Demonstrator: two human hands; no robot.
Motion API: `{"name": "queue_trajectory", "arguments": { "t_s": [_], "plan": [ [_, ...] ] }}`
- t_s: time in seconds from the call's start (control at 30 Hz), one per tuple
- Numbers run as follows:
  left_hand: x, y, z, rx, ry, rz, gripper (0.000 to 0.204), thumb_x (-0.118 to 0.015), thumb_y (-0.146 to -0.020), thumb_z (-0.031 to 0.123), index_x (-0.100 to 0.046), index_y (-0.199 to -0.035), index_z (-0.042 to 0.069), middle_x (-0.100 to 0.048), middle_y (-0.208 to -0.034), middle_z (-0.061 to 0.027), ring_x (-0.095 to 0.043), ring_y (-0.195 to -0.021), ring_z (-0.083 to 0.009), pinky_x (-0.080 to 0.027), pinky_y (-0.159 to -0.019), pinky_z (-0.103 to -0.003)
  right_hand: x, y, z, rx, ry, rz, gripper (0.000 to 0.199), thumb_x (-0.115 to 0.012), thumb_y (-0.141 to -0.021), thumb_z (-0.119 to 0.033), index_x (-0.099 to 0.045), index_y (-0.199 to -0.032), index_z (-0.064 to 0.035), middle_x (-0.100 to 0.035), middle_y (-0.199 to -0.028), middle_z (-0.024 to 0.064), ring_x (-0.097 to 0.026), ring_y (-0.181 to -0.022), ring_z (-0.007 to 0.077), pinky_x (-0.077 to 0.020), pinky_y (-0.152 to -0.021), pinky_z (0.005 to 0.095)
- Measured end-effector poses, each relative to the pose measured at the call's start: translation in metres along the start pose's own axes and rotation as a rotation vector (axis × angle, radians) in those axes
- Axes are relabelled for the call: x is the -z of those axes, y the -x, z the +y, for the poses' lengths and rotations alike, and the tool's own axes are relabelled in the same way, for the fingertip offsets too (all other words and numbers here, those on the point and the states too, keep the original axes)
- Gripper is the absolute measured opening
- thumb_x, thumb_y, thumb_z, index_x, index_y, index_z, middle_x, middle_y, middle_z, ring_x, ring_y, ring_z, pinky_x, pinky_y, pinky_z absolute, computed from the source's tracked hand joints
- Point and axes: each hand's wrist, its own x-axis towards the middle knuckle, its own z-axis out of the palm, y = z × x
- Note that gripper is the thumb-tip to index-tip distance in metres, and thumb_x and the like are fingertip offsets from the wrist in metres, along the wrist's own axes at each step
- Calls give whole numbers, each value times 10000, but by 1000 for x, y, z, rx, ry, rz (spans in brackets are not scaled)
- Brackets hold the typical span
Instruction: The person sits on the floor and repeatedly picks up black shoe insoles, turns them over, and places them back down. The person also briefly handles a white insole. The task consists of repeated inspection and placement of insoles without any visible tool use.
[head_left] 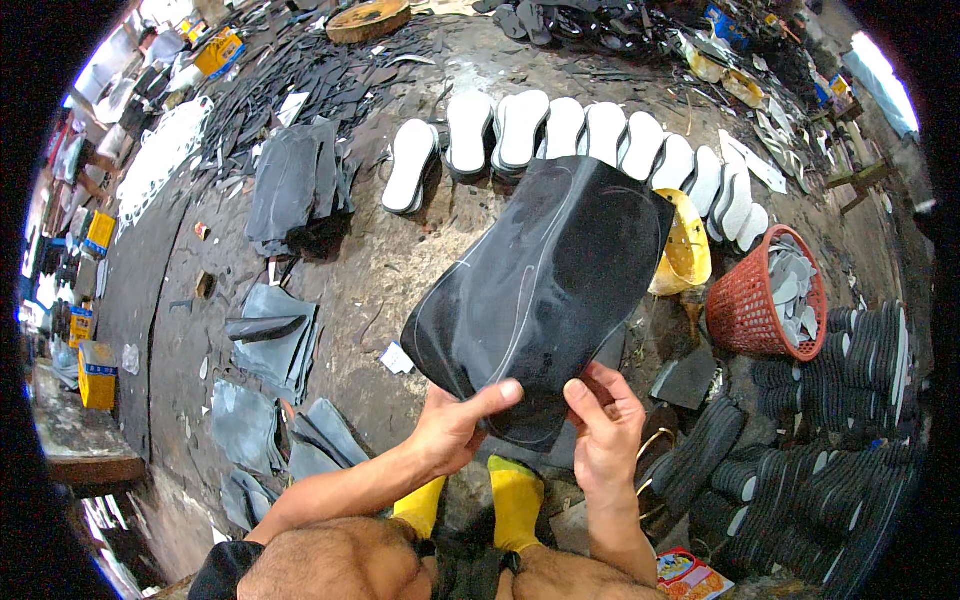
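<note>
A black rubber sheet (540, 270) with pale sole-shaped outlines drawn on it is held up in front of me, its lower part bulging and curled. My left hand (455, 425) grips the lower left edge, thumb on top and fingers hidden underneath. At the lower right edge, my right hand (605, 415) pinches the sheet between thumb and fingers. Beyond the sheet, white-topped soles (410, 165) stand in small stacks along a curved row. The sheet hides part of that row and part of a yellow container (684, 245).
Grey sheets (275, 340) and a dark sheet stack (295, 185) lie on the left floor. Black scraps (260, 90) heap behind them. To the right stand a red basket (725, 310) of grey offcuts and many piled dark soles (780, 500). Yellow-socked feet (517, 505) are below.
</note>
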Motion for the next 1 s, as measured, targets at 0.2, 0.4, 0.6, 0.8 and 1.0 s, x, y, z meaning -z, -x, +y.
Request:
{"name": "queue_trajectory", "arguments": {
  "t_s": [0.2, 0.4, 0.6, 0.8, 1.0],
  "plan": [
    [27, -3, 0, -2, -195, -13, 798, -861, -728, -23, -480, -1430, -8, -603, -1363, -128, -552, -1286, -269, -375, -1162, -432, -1, -30, -68, 412, 136, 52, 675, -724, -923, -119, -414, -1517, -32, -583, -1349, 91, -589, -1101, 142, -510, -896, 273],
    [51, 6, 0, 76, -388, -87, 672, -855, -764, 51, -553, -1359, -28, -634, -1317, -108, -591, -1211, -249, -427, -1095, -394, -8, -58, -114, 939, 839, 16, 216, -844, -800, -50, -774, -995, 13, -753, -1086, 148, -721, -978, 226, -544, -911, 326],
    [55, 14, 0, 21, -403, -110, 568, -839, -789, 62, -602, -1296, -37, -665, -1243, -106, -624, -1132, -235, -476, -1029, -380, -15, -35, -110, 1102, 865, 26, 209, -825, -781, 50, -759, -977, 22, -749, -1071, 213, -757, -952, 282, -599, -838, 340],
    [57, 26, 5, -2, -485, -75, 483, -834, -791, 27, -638, -1229, -30, -687, -1158, -95, -640, -1050, -219, -508, -959, -369, -18, -11, -116, 1136, 944, 20, 244, -830, -789, 16, -762, -1020, -22, -732, -1110, 200, -738, -970, 274, -602, -799, 350],
    [60, 26, 5, -45, -557, -39, 458, -833, -785, 16, -653, -1203, -35, -698, -1145, -98, -653, -1015, -218, -522, -934, -363, -15, -12, -113, 1291, 1210, 119, 274, -870, -730, -36, -785, -983, -100, -698, -1050, 64, -658, -826, 248, -540, -720, 348]
  ]
}}
